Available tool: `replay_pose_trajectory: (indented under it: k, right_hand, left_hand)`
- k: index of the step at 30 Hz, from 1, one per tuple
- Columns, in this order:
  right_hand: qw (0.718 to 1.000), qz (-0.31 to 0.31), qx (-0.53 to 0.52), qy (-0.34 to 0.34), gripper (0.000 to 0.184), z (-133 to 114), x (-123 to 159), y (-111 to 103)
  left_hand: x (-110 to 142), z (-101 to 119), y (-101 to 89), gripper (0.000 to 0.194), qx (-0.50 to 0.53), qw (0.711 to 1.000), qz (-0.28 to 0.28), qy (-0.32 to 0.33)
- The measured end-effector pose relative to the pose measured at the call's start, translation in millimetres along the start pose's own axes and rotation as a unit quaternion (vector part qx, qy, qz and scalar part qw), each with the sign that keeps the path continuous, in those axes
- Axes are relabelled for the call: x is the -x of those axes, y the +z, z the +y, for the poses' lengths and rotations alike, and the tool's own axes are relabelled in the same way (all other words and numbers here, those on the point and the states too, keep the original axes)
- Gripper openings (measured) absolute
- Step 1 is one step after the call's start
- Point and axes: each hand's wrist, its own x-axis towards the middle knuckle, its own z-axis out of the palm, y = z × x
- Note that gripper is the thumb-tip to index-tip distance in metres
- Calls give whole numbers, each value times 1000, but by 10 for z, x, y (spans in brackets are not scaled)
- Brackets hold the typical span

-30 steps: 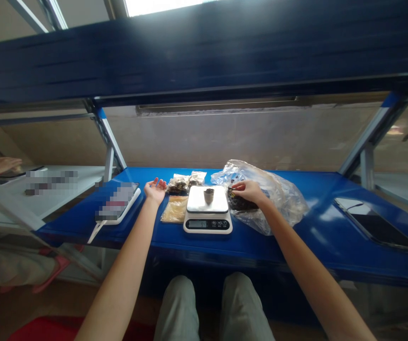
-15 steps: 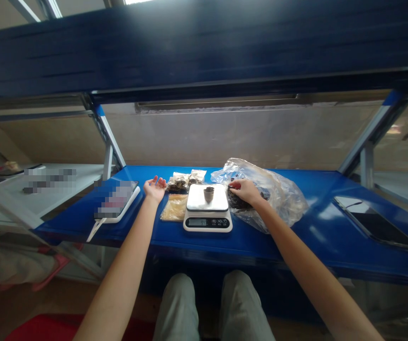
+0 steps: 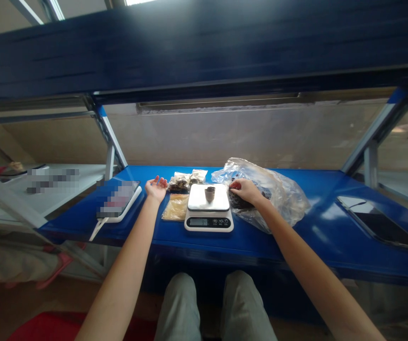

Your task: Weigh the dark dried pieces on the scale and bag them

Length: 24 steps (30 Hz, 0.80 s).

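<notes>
My left hand (image 3: 156,188) lies palm up and open on the blue shelf, holding nothing, between a white tablet-like device (image 3: 119,201) and several small plastic bags of dark dried pieces (image 3: 179,183). A tan packet (image 3: 174,207) sits just below those bags. In the middle stands a white digital kitchen scale (image 3: 208,208) with a small dark cup (image 3: 209,194) on its platform. My right hand (image 3: 247,191) pinches a dark clump (image 3: 240,202) lying on a crumpled clear plastic bag (image 3: 278,196), just right of the scale.
The blue metal shelf (image 3: 296,241) carries everything, with a black smartphone (image 3: 379,222) at its right end. A blue shelf beam (image 3: 204,52) runs overhead, with steel uprights at both sides. My grey-trousered knees (image 3: 214,308) are below the front edge.
My right hand has shifted slightly left toward the scale, still at the dark clump. My left hand stays palm up, and the view has moved only a little.
</notes>
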Motion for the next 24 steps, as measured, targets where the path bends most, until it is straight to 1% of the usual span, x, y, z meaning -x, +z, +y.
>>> replay_pose_trajectory:
  k: [3, 6, 8, 12, 18, 24]
  right_hand:
    - [1000, 4, -17, 4, 10, -3, 10, -9]
    - [1000, 6, -19, 15, 19, -25, 20, -19]
    - [1000, 3, -14, 19, 21, -43, 24, -23]
    - [1000, 5, -6, 20, 16, -68, 31, -37]
    - [999, 17, -4, 42, 15, -105, 55, -70]
    - [997, 51, -25, 52, 14, -98, 62, -91]
  left_hand:
    - [9, 5, -2, 12, -5, 1000, -2, 0]
    - [11, 9, -7, 12, -5, 1000, -8, -1]
    - [8, 12, -8, 12, -2, 1000, -10, -1]
    - [2, 14, -8, 12, 0, 1000, -8, -2]
    - [-4, 13, -14, 12, -2, 1000, -12, -2]
    - [-19, 9, -19, 12, -3, 1000, -8, -1]
